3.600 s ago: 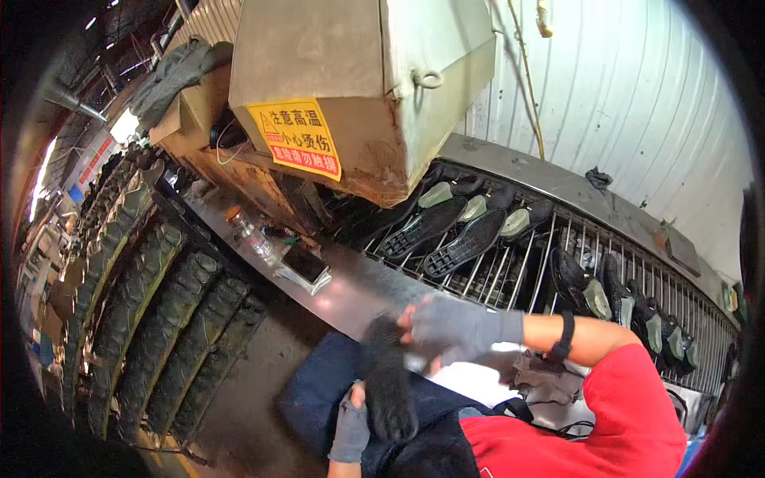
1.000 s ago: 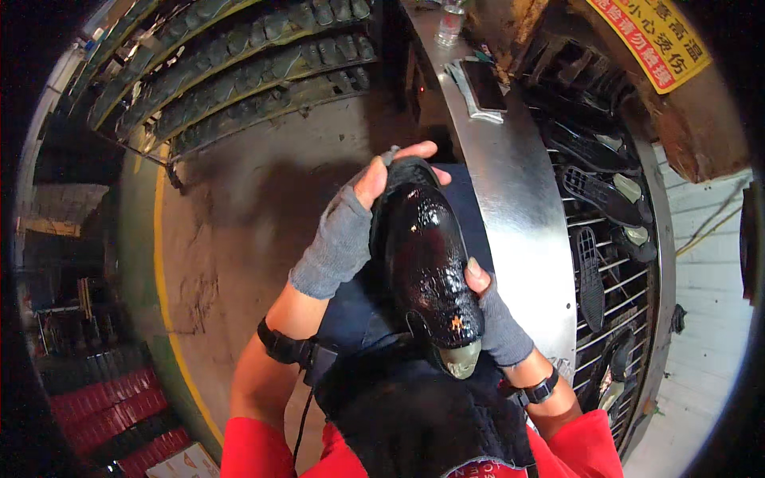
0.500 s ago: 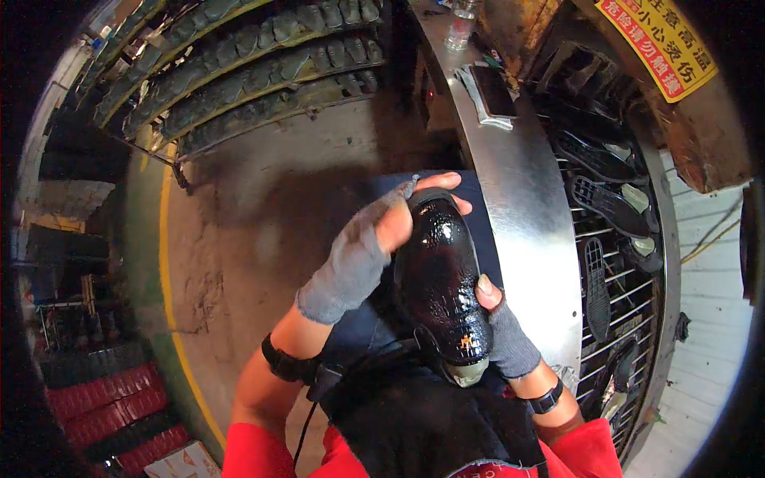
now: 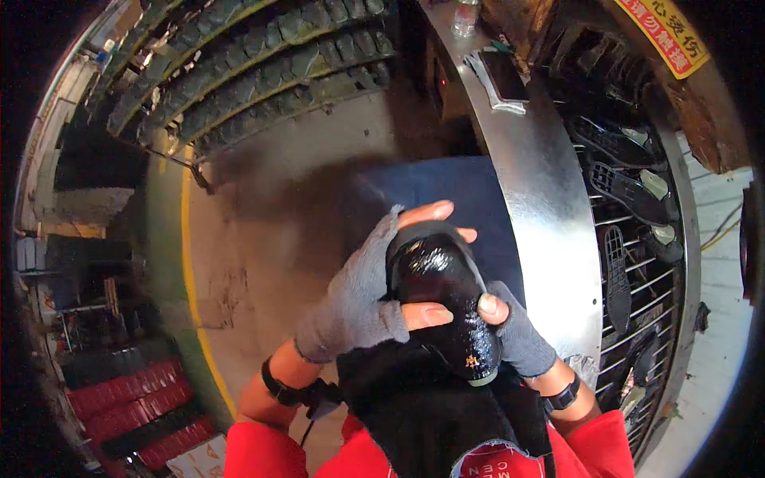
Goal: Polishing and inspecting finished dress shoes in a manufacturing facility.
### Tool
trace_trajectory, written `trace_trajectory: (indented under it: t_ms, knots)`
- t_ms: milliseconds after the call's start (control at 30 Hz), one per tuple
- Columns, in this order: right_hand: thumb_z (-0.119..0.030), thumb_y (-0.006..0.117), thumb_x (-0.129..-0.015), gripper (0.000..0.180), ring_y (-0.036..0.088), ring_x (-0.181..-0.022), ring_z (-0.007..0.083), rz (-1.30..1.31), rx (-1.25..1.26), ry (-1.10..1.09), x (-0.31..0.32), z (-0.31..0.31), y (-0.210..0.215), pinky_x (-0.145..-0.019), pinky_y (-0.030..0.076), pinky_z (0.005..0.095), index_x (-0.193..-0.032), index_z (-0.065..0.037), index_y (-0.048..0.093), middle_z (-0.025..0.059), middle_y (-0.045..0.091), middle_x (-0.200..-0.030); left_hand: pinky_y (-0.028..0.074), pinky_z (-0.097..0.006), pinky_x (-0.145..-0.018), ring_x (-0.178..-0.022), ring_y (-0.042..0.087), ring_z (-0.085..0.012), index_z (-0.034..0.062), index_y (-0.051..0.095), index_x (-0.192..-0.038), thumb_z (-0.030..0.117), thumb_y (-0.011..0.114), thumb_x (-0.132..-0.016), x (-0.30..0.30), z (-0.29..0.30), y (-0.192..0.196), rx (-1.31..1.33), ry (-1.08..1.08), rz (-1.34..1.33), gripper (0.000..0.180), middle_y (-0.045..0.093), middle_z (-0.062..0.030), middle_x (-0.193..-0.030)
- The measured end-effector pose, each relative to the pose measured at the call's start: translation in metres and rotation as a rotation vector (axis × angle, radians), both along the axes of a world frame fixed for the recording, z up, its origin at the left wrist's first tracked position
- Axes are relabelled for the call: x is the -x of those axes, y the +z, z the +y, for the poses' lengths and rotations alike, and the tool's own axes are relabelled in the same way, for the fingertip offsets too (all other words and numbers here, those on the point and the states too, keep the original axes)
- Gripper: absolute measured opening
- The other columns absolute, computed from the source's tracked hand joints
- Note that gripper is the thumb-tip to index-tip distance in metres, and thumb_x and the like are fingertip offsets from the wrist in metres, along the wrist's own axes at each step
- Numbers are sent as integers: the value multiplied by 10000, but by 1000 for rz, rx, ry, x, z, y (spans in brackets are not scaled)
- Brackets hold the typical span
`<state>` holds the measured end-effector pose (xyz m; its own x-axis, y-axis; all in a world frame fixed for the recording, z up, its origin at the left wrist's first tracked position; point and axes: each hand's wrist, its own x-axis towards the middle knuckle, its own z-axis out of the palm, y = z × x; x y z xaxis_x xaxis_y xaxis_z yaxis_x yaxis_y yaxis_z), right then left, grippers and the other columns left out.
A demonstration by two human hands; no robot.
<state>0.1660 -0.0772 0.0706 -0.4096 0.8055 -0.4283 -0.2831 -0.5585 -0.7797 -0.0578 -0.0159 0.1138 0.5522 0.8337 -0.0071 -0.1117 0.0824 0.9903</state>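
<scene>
A glossy black shoe upper point(image 4: 438, 271) on a last is held in front of my body, its rounded toe pointing away and its heel end toward me. A pale bit of the last shows at the heel. My left hand point(image 4: 355, 291), in a grey fingerless glove, grips the toe end, fingers over the far side and thumb across the near side. My right hand point(image 4: 518, 331), gloved the same way, closes on the right side near the heel with its thumb on top. A black apron point(image 4: 382, 390) lies under the shoe.
To the right runs a steel bench top point(image 4: 550, 239) with a phone point(image 4: 506, 76). Beyond it, a barred conveyor point(image 4: 649, 279) carries black soles point(image 4: 616, 279). A warning sign point(image 4: 665, 36) is above. Shelves of dark shoes point(image 4: 279, 80) stand far left; red stacked items point(image 4: 131, 394) lie near left.
The shoe's toe has tipped up toward me, so it looks shorter. My left thumb has come round onto the shoe's near side. The whole view has shifted slightly.
</scene>
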Motion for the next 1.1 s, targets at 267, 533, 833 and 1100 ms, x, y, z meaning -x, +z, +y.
trace_trajectory:
  t_ms: [267,533,833,1100]
  knots:
    - [-564,603,-1022,695,721,-990,212,-166,-623,36,-22,16,-11,-843,564,277,-1374,36,621,157,733,-1177,469,-504,-1129,-1294,623,-379,133,311,-1554,392,924,-775,23,-18,10,-135,266,-186,1025,574,-281,-1463]
    - [-562,611,-1011,680,675,-1180,198,-38,101,-288,-65,-7,31,-997,549,343,-1424,-22,601,121,716,-1280,338,-633,-1212,-1415,503,-426,170,336,-1592,712,744,-831,12,-14,-17,-78,171,-351,1020,455,-272,-1575]
    - [-228,984,-654,769,643,-1137,173,-725,-794,192,-78,72,45,-1017,512,330,-1311,-21,641,77,690,-1192,348,-341,-1166,-1243,535,-175,-14,411,-1543,455,696,-976,-64,18,-76,-6,188,-116,790,576,-95,-1320]
    - [-405,989,-616,774,727,-959,307,-777,-818,301,-48,75,56,-859,548,385,-1219,-53,654,142,733,-1015,478,-394,-859,-936,595,-282,-15,566,-1181,551,428,-1028,-70,0,-68,-249,442,-1,603,587,-143,-1028]
